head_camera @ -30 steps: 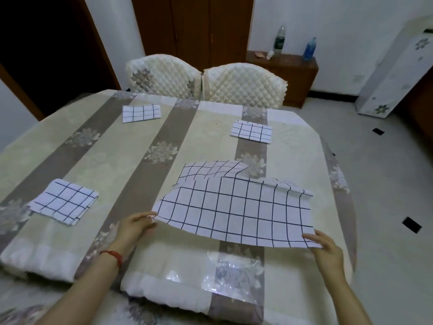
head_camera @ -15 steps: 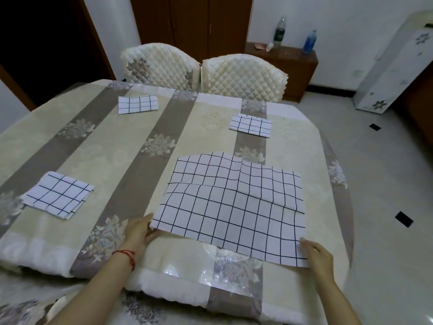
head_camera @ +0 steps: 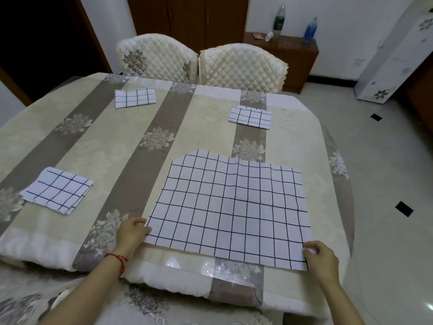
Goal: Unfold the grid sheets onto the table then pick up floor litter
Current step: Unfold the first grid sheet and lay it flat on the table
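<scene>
A white sheet with a black grid [head_camera: 232,207] lies spread out flat on the table [head_camera: 98,146], its far left corner folded under. My left hand [head_camera: 131,233] pinches its near left corner. My right hand [head_camera: 319,259] pinches its near right corner. Three folded grid sheets rest elsewhere on the tablecloth: one at the left [head_camera: 57,190], one at the far left [head_camera: 134,97], one at the far right [head_camera: 250,116].
Two quilted cream chairs [head_camera: 201,63] stand at the table's far side. A wooden side cabinet [head_camera: 297,57] holds two bottles. Pale tiled floor with small black squares [head_camera: 404,208] lies to the right, with a white floral cabinet [head_camera: 396,55] beyond.
The held sheet went from half folded and raised to fully open and lying flat on the table. Both hands kept the near corners.
</scene>
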